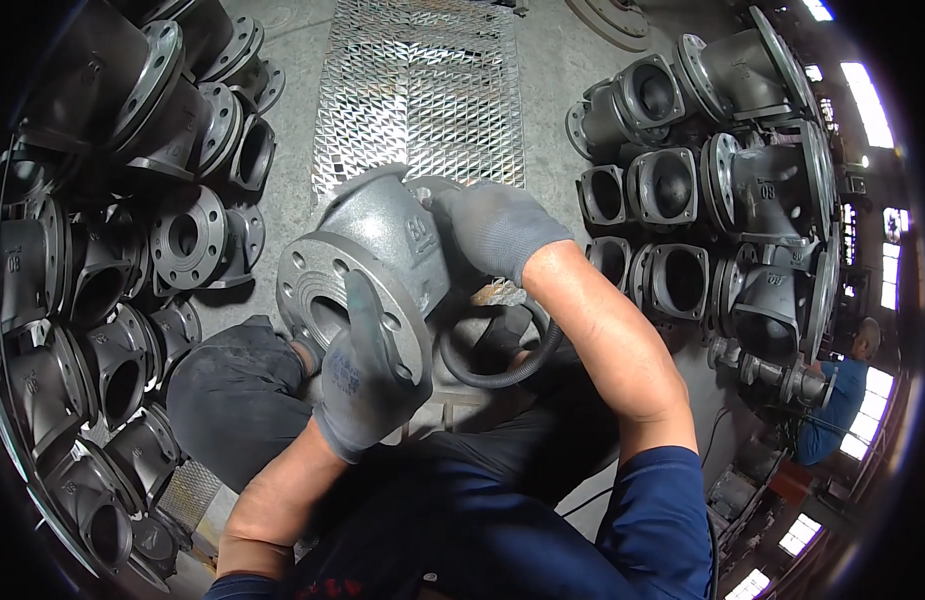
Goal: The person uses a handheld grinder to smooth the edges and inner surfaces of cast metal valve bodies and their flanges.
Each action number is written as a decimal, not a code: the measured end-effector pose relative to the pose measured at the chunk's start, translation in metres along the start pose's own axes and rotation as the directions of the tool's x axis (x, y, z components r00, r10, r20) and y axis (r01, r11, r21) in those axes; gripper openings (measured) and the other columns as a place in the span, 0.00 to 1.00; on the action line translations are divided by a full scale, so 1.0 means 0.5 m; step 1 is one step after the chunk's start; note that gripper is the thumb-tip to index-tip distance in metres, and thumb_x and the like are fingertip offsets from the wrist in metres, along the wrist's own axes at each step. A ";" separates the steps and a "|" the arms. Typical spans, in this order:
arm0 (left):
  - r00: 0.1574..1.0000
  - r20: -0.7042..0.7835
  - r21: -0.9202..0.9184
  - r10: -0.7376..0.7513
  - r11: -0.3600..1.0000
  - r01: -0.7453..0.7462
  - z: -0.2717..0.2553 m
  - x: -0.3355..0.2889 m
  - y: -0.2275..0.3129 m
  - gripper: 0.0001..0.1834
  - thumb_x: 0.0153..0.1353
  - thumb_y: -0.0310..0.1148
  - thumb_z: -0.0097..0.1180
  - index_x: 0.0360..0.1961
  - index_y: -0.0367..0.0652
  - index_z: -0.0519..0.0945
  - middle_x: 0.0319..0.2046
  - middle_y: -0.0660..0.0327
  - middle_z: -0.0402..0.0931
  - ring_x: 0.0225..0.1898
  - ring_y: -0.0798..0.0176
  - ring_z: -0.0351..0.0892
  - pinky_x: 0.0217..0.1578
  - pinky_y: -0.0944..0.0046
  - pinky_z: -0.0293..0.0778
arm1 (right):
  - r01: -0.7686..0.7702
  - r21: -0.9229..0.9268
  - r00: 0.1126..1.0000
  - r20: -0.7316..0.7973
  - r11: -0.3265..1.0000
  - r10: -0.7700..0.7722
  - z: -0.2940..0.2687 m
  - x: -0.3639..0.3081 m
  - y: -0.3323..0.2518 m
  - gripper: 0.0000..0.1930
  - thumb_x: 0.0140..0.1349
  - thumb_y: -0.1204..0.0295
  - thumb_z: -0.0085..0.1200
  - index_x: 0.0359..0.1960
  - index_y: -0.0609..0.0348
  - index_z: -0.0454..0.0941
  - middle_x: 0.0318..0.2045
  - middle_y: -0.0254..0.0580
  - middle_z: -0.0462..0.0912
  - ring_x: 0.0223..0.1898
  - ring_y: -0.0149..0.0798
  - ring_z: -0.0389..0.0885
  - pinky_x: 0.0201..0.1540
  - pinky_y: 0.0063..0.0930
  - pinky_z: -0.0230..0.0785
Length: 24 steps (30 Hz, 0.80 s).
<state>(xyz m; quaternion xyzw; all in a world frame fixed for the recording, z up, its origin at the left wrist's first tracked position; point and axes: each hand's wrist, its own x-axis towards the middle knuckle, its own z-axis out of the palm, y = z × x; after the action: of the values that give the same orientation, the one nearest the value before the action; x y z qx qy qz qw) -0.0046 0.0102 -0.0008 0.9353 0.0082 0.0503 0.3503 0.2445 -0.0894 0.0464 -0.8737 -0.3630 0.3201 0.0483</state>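
Observation:
A grey cast-metal valve body with round, drilled flanges is tilted up in front of me, between my knees. My left hand, in a grey glove, grips the near flange, its fingers stretched over the face beside the bore. At the far right side, my right hand, gloved too, is closed with bent fingers against another flange edge. Part of its fingertips is hidden, and I cannot make out any small tool in it. A black ribbed hose loops below my right forearm.
Stacked valve castings stand at the left and the right. A patterned metal floor plate lies ahead. Another person in a blue shirt is at the far right, beside smaller metal parts.

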 end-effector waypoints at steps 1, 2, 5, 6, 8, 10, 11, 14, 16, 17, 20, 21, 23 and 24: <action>1.000 -0.006 0.019 0.004 1.000 -0.004 -0.002 0.001 0.001 0.14 0.62 0.29 0.63 0.46 0.31 0.81 0.62 0.19 0.68 0.35 0.40 0.82 0.39 0.45 0.82 | 0.028 0.021 0.999 -0.036 0.999 -0.027 0.005 0.004 0.003 0.19 0.78 0.67 0.45 0.59 0.56 0.86 0.53 0.60 0.90 0.57 0.61 0.90 0.63 0.53 0.80; 1.000 -0.011 0.037 0.008 0.999 -0.008 -0.004 0.002 0.002 0.16 0.62 0.29 0.63 0.48 0.30 0.80 0.61 0.20 0.69 0.35 0.40 0.82 0.39 0.45 0.82 | 0.010 0.040 0.997 -0.082 0.999 -0.006 0.011 0.004 0.004 0.19 0.78 0.67 0.45 0.57 0.56 0.88 0.53 0.59 0.91 0.57 0.61 0.90 0.63 0.52 0.81; 0.991 -0.081 -0.130 -0.106 0.987 0.095 0.001 -0.003 0.007 0.27 0.61 0.29 0.66 0.58 0.25 0.76 0.63 0.19 0.67 0.37 0.36 0.83 0.41 0.45 0.83 | 0.019 -0.078 0.999 -0.030 0.997 -0.021 0.024 0.017 0.006 0.19 0.77 0.67 0.46 0.55 0.58 0.89 0.53 0.59 0.91 0.57 0.60 0.90 0.62 0.51 0.81; 0.985 -0.100 -0.173 -0.141 0.977 0.122 0.004 -0.007 0.005 0.31 0.60 0.30 0.67 0.62 0.23 0.74 0.65 0.17 0.65 0.38 0.35 0.84 0.42 0.45 0.83 | 0.034 -0.096 0.999 -0.022 0.995 -0.036 0.026 0.023 0.005 0.19 0.76 0.68 0.46 0.54 0.60 0.89 0.52 0.59 0.91 0.56 0.59 0.91 0.61 0.50 0.82; 0.989 -0.099 -0.120 -0.110 0.988 0.098 0.005 -0.008 0.001 0.33 0.60 0.30 0.67 0.63 0.20 0.73 0.66 0.14 0.63 0.41 0.34 0.85 0.44 0.45 0.84 | 0.028 -0.066 0.999 -0.028 0.997 -0.030 0.023 0.021 0.004 0.19 0.76 0.68 0.47 0.54 0.61 0.89 0.52 0.59 0.91 0.56 0.59 0.91 0.61 0.49 0.83; 0.999 -0.044 0.036 -0.026 0.999 0.028 0.000 -0.001 0.001 0.26 0.62 0.31 0.64 0.56 0.22 0.77 0.68 0.11 0.60 0.40 0.34 0.84 0.45 0.45 0.84 | 0.018 -0.105 1.000 0.005 0.994 -0.018 0.028 0.025 0.008 0.19 0.76 0.68 0.47 0.56 0.60 0.89 0.52 0.58 0.92 0.56 0.59 0.91 0.60 0.49 0.83; 1.000 -0.019 0.111 0.015 0.994 -0.012 -0.003 0.003 0.000 0.24 0.63 0.32 0.62 0.53 0.22 0.79 0.68 0.09 0.58 0.40 0.34 0.84 0.45 0.45 0.84 | 0.015 -0.107 1.000 0.003 0.994 -0.015 0.026 0.022 0.012 0.19 0.76 0.68 0.47 0.56 0.60 0.89 0.52 0.58 0.92 0.56 0.59 0.91 0.60 0.49 0.83; 0.999 0.048 0.159 -0.018 0.987 0.010 0.003 -0.002 -0.005 0.19 0.63 0.33 0.60 0.48 0.25 0.80 0.69 0.06 0.55 0.37 0.37 0.83 0.43 0.45 0.84 | 0.047 -0.052 0.994 -0.092 0.998 -0.052 0.020 0.008 0.011 0.19 0.77 0.67 0.46 0.58 0.57 0.89 0.53 0.56 0.92 0.57 0.59 0.90 0.61 0.49 0.82; 1.000 0.004 0.141 -0.017 0.990 0.016 -0.003 0.004 0.003 0.19 0.62 0.32 0.60 0.47 0.25 0.80 0.69 0.06 0.56 0.34 0.39 0.82 0.41 0.46 0.83 | 0.030 -0.078 0.999 -0.024 0.996 -0.032 0.005 -0.001 0.002 0.20 0.77 0.67 0.46 0.59 0.57 0.88 0.53 0.57 0.91 0.58 0.59 0.90 0.61 0.50 0.82; 1.000 -0.009 0.135 -0.017 0.991 0.018 -0.004 0.005 0.005 0.19 0.61 0.32 0.60 0.47 0.25 0.79 0.69 0.06 0.56 0.34 0.40 0.82 0.40 0.47 0.83 | 0.019 -0.105 0.999 0.044 0.994 -0.014 0.000 -0.003 0.000 0.20 0.78 0.66 0.46 0.60 0.56 0.88 0.54 0.58 0.91 0.58 0.59 0.90 0.62 0.50 0.81; 0.999 -0.022 0.151 -0.025 0.988 0.028 -0.001 0.003 0.005 0.18 0.61 0.32 0.60 0.46 0.25 0.79 0.69 0.07 0.56 0.33 0.41 0.82 0.38 0.48 0.83 | -0.005 -0.050 1.000 -0.026 0.999 0.003 0.001 0.008 0.012 0.20 0.79 0.66 0.44 0.62 0.54 0.87 0.55 0.59 0.90 0.58 0.60 0.89 0.63 0.52 0.81; 1.000 -0.027 0.171 -0.013 0.985 0.017 0.001 0.004 0.004 0.18 0.61 0.32 0.60 0.46 0.25 0.79 0.69 0.07 0.57 0.33 0.41 0.83 0.39 0.47 0.83 | -0.007 -0.050 1.000 -0.028 0.999 0.006 -0.003 0.006 0.009 0.20 0.79 0.66 0.44 0.62 0.54 0.87 0.55 0.59 0.90 0.58 0.60 0.89 0.63 0.52 0.81; 1.000 -0.031 0.190 0.002 0.982 0.004 0.001 0.007 0.002 0.18 0.61 0.31 0.61 0.47 0.25 0.79 0.69 0.07 0.57 0.33 0.41 0.83 0.40 0.47 0.83 | -0.025 -0.120 0.996 0.076 0.993 0.035 -0.012 0.002 -0.002 0.21 0.81 0.65 0.43 0.64 0.53 0.86 0.55 0.60 0.90 0.59 0.61 0.89 0.63 0.52 0.80; 1.000 -0.003 0.139 -0.023 0.990 0.023 0.000 0.006 0.003 0.18 0.62 0.31 0.61 0.47 0.25 0.80 0.69 0.08 0.57 0.33 0.41 0.83 0.41 0.47 0.83 | -0.023 -0.119 0.996 0.077 0.993 0.033 -0.009 0.002 0.005 0.21 0.81 0.65 0.43 0.64 0.53 0.86 0.55 0.60 0.90 0.59 0.61 0.89 0.63 0.52 0.80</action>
<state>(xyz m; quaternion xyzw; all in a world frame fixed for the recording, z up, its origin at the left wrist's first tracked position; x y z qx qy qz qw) -0.0015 0.0092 0.0001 0.9572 0.0228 0.0461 0.2847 0.2491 -0.0898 0.0488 -0.8667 -0.3706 0.3331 -0.0221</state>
